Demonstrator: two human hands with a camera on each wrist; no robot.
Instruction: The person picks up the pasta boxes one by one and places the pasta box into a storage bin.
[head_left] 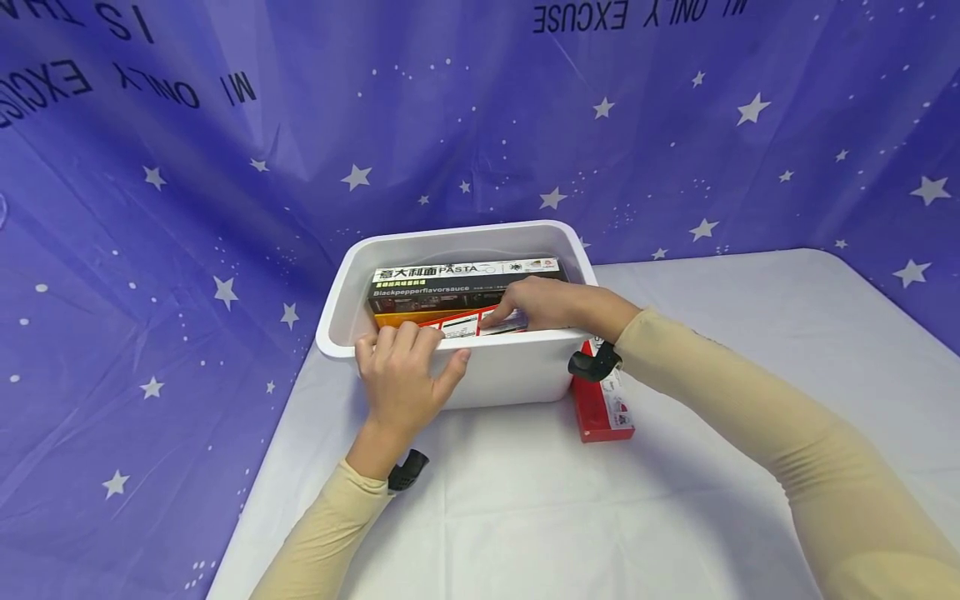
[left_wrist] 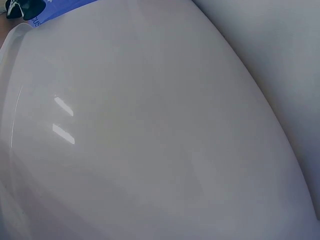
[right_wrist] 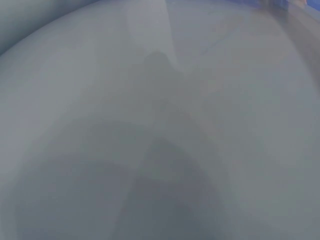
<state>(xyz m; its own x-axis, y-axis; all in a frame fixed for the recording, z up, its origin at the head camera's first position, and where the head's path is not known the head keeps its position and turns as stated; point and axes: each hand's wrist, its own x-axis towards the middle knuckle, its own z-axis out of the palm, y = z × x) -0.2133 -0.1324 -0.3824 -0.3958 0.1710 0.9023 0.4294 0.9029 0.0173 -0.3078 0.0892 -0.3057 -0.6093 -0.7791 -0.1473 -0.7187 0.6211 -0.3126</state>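
A white plastic bin (head_left: 510,375) stands on the table, with boxes inside it. My left hand (head_left: 401,367) grips its front rim, fingers over the edge and thumb on the outer wall. Inside the bin, my right hand (head_left: 547,304) holds a red-and-white box (head_left: 460,326) near its right end; the front wall hides the lower part of the box. Behind it show an orange box (head_left: 390,319) and a black-and-white pasta box (head_left: 427,285). In the left wrist view the bin's glossy wall (left_wrist: 150,125) fills most of the picture; a whitish surface (right_wrist: 165,125) fills the right wrist view.
A red box (head_left: 606,421) lies on the table by the bin's right front corner, partly hidden by the right wrist. The white-covered table (head_left: 525,508) extends to the front and right. A purple star-printed curtain (head_left: 465,125) hangs behind and on the left.
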